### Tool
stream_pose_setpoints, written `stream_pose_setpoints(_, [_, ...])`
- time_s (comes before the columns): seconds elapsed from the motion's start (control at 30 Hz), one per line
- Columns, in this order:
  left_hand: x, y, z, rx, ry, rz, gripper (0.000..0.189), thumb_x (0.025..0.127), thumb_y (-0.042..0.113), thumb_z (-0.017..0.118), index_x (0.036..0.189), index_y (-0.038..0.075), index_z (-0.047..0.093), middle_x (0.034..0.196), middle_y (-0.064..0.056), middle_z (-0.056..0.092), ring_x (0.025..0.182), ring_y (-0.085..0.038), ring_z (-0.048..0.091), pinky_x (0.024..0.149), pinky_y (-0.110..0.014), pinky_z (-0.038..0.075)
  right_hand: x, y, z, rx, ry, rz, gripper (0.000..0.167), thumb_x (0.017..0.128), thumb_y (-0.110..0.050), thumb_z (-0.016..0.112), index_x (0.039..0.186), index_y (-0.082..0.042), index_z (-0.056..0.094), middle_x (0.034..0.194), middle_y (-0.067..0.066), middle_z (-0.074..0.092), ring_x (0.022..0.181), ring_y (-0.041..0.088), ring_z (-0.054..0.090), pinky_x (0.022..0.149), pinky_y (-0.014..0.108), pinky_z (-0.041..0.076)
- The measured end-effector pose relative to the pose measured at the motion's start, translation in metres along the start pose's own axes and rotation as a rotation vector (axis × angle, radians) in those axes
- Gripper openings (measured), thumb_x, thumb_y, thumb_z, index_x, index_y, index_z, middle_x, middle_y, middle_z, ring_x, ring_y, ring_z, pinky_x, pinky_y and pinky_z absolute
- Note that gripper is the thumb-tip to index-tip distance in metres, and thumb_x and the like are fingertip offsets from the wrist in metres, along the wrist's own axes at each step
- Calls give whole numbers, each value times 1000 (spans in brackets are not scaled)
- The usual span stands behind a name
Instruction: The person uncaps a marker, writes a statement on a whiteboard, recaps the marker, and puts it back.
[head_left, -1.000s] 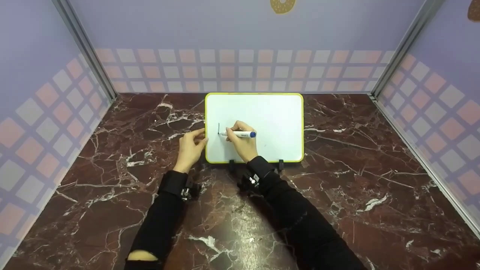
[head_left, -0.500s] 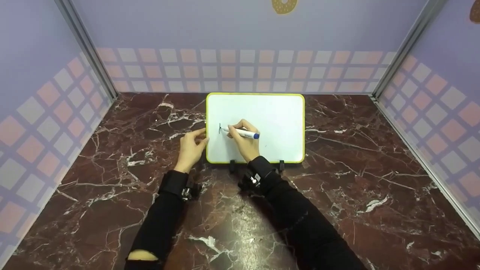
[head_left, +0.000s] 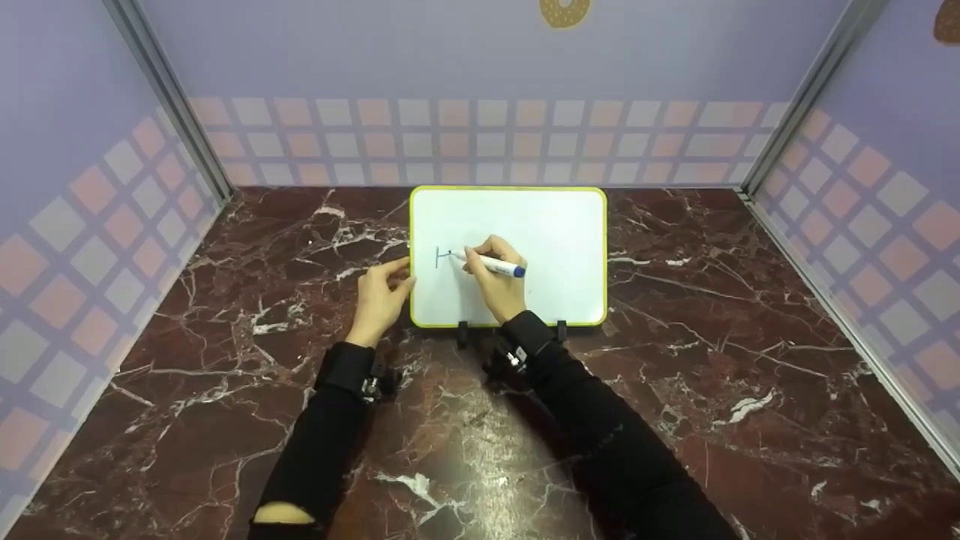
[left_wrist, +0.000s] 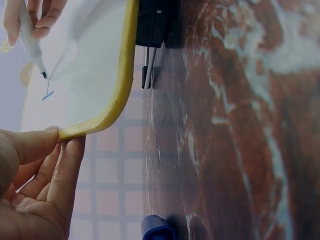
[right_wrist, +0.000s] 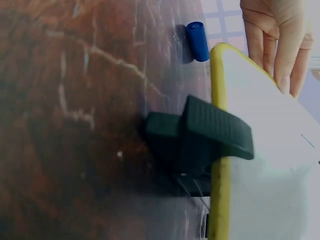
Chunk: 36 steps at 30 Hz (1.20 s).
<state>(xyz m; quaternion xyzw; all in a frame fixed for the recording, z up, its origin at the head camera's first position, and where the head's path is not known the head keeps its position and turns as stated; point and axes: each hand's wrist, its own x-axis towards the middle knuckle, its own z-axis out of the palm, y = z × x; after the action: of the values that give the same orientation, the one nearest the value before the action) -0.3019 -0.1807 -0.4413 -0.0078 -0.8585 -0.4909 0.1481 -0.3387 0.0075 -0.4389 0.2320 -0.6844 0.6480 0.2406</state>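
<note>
A small whiteboard (head_left: 555,247) with a yellow frame stands tilted back on a stand with black clips. My left hand (head_left: 379,296) pinches its left edge, thumb on the front and fingers behind, as the left wrist view shows. In my right hand (head_left: 501,283) is a white marker (head_left: 491,264) with a blue end, gripped like a pen. Its dark tip (left_wrist: 44,75) is at the end of a short sideways stroke, which runs from a blue upright line (head_left: 437,257) on the board's left part. The right wrist view hides the marker.
A blue marker cap (right_wrist: 197,41) stands on the dark red marbled table (head_left: 712,322) near the board's left edge. Black clips (head_left: 463,334) hold the board's lower edge. Walls with pink and white squares (head_left: 454,112) close off the back and sides.
The marker tip has risen from the upright line's foot to its middle and moved right, leaving a sideways stroke. My left hand stays on the board's edge.
</note>
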Motion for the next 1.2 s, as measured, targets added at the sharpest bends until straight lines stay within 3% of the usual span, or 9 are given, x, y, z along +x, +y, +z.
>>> stream_pose_setpoints(0.33, [0, -1, 2, -8, 16, 26, 37, 94, 0, 64, 130, -6, 61, 116, -27, 69, 99, -37, 71, 84, -43, 60, 6, -3, 4, -7, 30, 52, 15, 91, 0, 68, 82, 9, 62, 84, 24, 69, 72, 34, 71, 63, 17, 53])
stream_pose_setpoints(0.67, [0, 0, 2, 8, 20, 17, 37, 94, 1, 63, 131, -5, 61, 117, -26, 69, 99, -36, 71, 84, -44, 60, -8, -28, 3, -55, -6, 5, 20, 89, 10, 62, 71, 10, 54, 72, 25, 63, 61, 27, 66, 55, 15, 47])
stream_pose_setpoints(0.93, [-1, -1, 1, -4, 5, 8, 38, 95, 1, 62, 132, -4, 60, 118, -26, 68, 102, -36, 70, 86, -43, 60, -12, -34, 1, -62, -50, -7, 20, 89, 12, 59, 70, 13, 52, 72, 28, 63, 62, 41, 65, 56, 13, 45])
stream_pose_setpoints(1.2, [0, -2, 1, -15, 10, 16, 37, 95, 2, 63, 131, -4, 61, 117, -25, 69, 102, -36, 70, 90, -43, 58, -9, -31, -6, -34, 47, -7, 17, 89, 12, 60, 72, 15, 55, 71, 28, 64, 59, 31, 64, 54, 14, 44])
